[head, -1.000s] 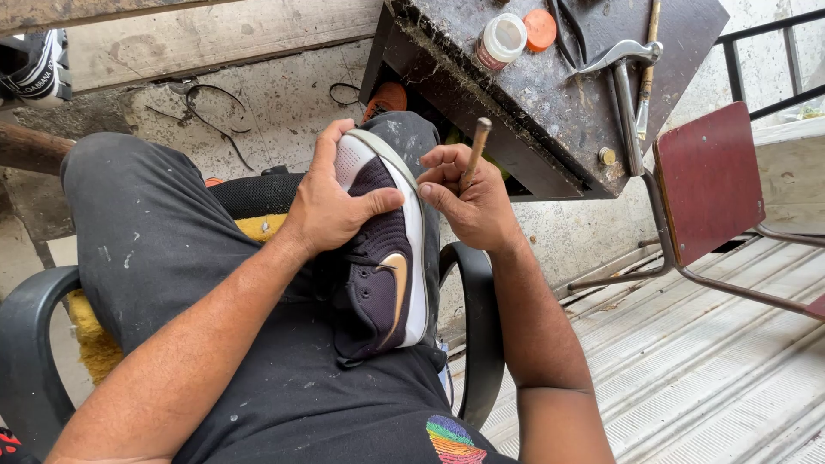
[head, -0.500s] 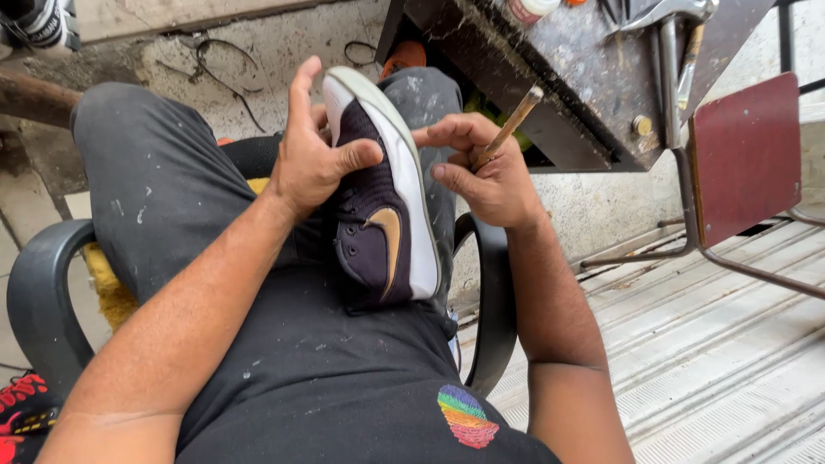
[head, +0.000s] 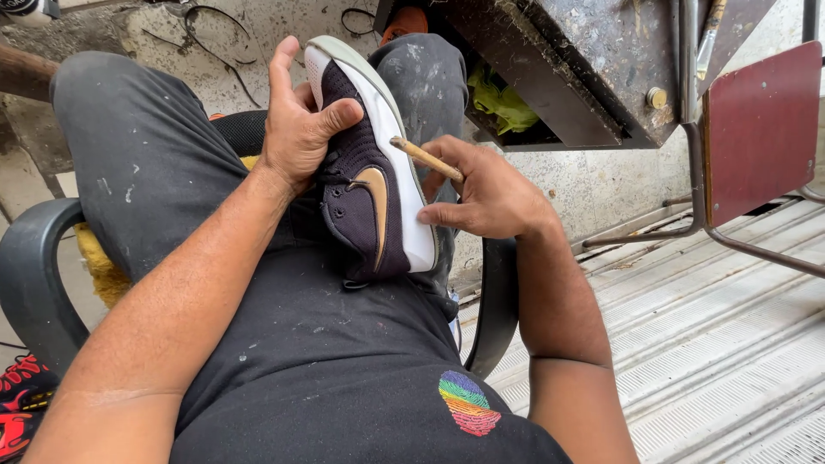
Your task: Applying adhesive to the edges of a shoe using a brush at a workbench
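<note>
Shoe (head: 365, 185): was dark purple, gold curved mark, white sole
Stick (head: 425, 158): was tan
Trousers (head: 146, 163): were dark grey, flecked pale
Shirt patch (head: 468, 402), lower centre: was rainbow-striped
Chair (head: 760, 129), upper right: was dark red
Armchair (head: 34, 275), left: was black

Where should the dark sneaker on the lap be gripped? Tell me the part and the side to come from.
Grip the sneaker around its dark upper near the toe, coming from the person's left, as the left hand does now. The shoe lies on its side, white sole facing right, where the right hand works with a thin stick. A left-side grip probably leaves that sole edge open.
</note>
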